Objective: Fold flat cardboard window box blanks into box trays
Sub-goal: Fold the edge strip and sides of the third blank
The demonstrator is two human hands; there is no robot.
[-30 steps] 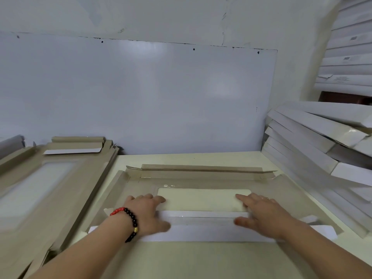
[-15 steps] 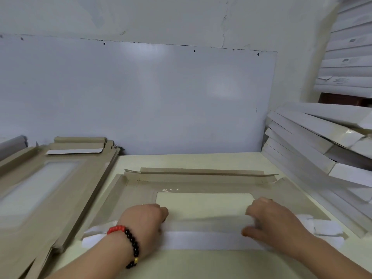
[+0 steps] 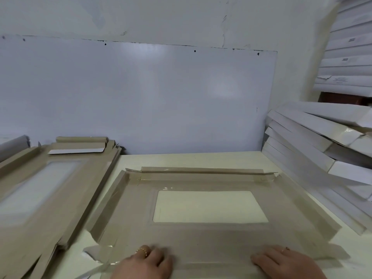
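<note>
Near flap (image 3: 211, 256) now folded flat, fingers (image 3: 159, 253) pressing it.

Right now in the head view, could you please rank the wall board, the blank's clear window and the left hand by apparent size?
1. Wall board
2. Clear window
3. Left hand, partly cut off by the frame and nearest the camera, so its rank is unsure.

- Window box blank (image 3: 211, 234) lies flat on the table (image 3: 191, 160), centre.
- Left hand (image 3: 145, 264) and right hand (image 3: 285, 262) rest on its near edge, well apart.
- Stack of flat blanks (image 3: 40, 198) to its left.
- Pile of folded boxes (image 3: 322, 141) to the right.
- Wall board (image 3: 141, 97) stands behind the table.
</note>
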